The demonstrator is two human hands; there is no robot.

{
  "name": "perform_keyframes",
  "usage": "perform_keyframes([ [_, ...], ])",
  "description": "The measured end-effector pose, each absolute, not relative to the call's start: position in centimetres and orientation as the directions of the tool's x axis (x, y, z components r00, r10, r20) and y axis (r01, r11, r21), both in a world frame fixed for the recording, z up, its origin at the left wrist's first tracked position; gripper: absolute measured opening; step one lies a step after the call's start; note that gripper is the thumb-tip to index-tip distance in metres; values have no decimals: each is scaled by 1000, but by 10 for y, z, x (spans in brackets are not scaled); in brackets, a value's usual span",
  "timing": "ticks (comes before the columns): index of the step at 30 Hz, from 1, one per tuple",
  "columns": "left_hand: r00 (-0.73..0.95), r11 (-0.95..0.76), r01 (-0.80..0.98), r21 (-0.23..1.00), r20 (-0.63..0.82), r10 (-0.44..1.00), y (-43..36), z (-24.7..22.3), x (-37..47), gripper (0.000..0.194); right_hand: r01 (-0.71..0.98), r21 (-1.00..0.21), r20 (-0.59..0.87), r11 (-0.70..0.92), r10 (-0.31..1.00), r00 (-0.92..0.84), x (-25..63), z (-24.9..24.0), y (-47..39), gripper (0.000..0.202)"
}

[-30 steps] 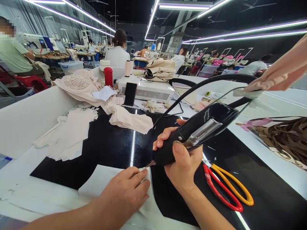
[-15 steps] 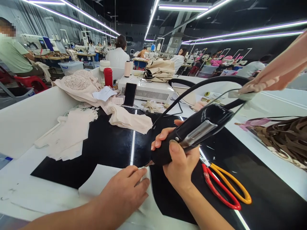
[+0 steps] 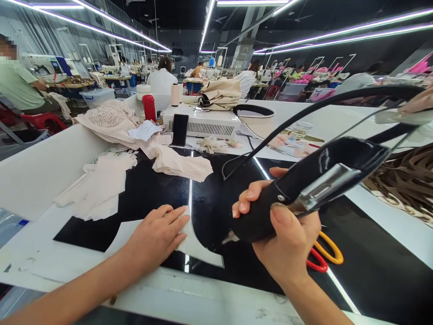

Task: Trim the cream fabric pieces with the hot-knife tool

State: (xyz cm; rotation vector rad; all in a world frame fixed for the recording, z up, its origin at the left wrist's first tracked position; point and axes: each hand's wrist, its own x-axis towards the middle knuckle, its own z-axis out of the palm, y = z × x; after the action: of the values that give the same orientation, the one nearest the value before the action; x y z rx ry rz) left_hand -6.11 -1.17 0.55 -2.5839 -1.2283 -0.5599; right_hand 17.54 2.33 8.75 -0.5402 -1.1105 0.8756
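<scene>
My left hand (image 3: 154, 237) lies flat on a white sheet piece with a curved edge (image 3: 204, 255), fingers stretched out toward its upper corner. My right hand (image 3: 287, 234) is wrapped round a black corded hand tool (image 3: 264, 212) with a silver lever (image 3: 326, 187) and a narrow metal tip. The thumb rests by the lever. That tip points down and left, just right of the sheet's curved edge; I cannot tell whether it touches anything. Behind my right wrist, partly hidden, lie scissors with one red and one yellow handle (image 3: 333, 250).
Pale fabric pieces (image 3: 98, 185) and a folded fabric stack (image 3: 182, 164) lie on the black mat (image 3: 152, 189). Behind stand a phone (image 3: 180, 130), a red bottle (image 3: 149, 108) and a white vented box (image 3: 203, 123). Brown straps (image 3: 406, 180) lie at right; the tool's cable (image 3: 304, 106) arches above.
The tool in my right hand has moved right, away from my left hand. My left fingers have gone from pinched at the sheet's edge to flat. The sheet's right end has shifted.
</scene>
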Motion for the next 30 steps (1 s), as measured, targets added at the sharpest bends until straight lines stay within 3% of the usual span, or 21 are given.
perform_keyframes([
  [5,582,-595,790,-146,485,653,-13,13,-67,33,-356,-729,563,585,808,176,177,81,15,45],
  [11,642,-767,640,-39,576,506,-35,25,-39,32,-387,-735,547,556,824,145,174,77,11,46],
  [15,694,-840,541,-31,580,425,-39,20,-28,34,-411,-729,545,547,828,134,174,76,9,47],
  [25,710,-823,567,-35,527,467,-34,16,-36,45,-407,-733,544,545,829,130,173,74,7,45],
  [30,704,-819,573,-4,513,491,-33,15,-38,38,-421,-727,548,542,828,120,171,71,9,45],
])
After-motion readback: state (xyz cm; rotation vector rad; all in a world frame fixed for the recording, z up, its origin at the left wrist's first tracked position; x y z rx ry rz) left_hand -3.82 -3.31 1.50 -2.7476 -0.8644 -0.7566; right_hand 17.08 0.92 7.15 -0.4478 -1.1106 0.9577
